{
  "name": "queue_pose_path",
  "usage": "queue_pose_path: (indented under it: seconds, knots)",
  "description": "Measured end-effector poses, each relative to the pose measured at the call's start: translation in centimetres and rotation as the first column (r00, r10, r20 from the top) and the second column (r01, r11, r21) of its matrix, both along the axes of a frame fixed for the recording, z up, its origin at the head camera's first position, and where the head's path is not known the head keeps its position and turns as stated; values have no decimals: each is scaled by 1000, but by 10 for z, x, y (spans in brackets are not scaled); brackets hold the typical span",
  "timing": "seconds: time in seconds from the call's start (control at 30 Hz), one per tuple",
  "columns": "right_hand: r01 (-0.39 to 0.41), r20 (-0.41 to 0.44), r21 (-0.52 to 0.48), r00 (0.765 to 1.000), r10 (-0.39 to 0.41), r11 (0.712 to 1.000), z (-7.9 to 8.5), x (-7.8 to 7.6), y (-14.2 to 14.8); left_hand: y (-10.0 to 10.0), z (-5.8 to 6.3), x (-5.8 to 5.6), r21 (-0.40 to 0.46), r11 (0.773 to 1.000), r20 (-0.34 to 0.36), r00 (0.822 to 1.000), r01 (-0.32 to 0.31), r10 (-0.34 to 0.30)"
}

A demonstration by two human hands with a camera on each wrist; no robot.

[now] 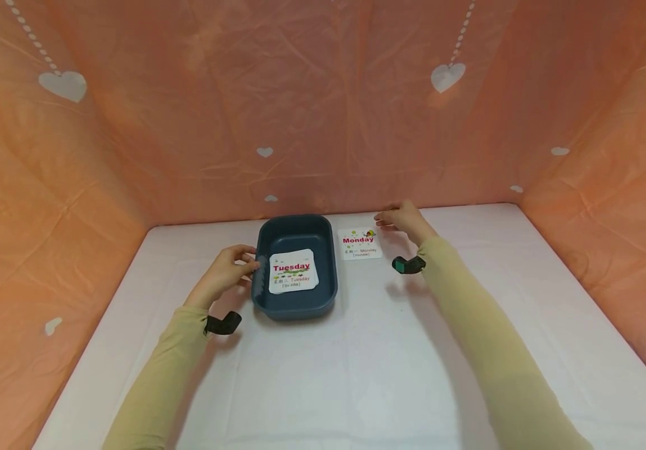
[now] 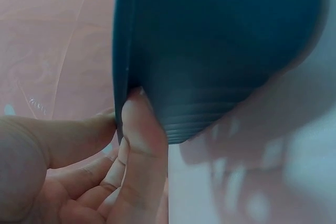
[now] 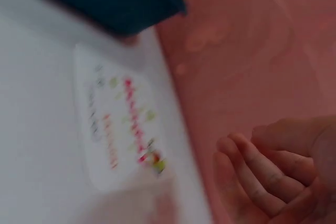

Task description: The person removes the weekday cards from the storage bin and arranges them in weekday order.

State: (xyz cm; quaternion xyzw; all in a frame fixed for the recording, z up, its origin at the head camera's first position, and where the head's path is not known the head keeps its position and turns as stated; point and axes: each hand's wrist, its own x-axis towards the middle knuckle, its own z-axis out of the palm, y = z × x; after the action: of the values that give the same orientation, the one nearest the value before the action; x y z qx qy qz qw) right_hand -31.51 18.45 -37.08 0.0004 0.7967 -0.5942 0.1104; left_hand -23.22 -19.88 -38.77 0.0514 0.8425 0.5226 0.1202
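Note:
A dark blue plastic bin (image 1: 294, 310) stands on the white table, and its left rim is pinched between the thumb and forefinger of my left hand (image 1: 226, 272). The left wrist view shows the thumb on one side of the rim and the forefinger (image 2: 143, 135) under it, against the outer wall. Inside the bin lies a small stack of cards with a Tuesday card (image 1: 293, 275) on top. Just right of the bin, a Monday card (image 1: 361, 245) lies face up on the table. My right hand (image 1: 404, 220) hovers beyond that card's right edge, holding nothing, its fingers loosely bent.
The white tabletop (image 1: 345, 381) runs back to an orange curtain (image 1: 323, 112) with white hearts, which also encloses both sides. Black wrist cameras (image 1: 409, 265) sit on both wrists.

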Motion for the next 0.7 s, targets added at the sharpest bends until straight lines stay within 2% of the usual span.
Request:
queue_pose_path:
  seconds: [0.3,0.7]
  knots:
    - [-56,-67,-36,996,53,998,31,3,-29,-1,1,-2,-13,1000,5,1000,-4,4]
    - [-188,-66,-161,982,179,969,44,19,-79,-2,1,0,-9,1000,18,1000,-4,4]
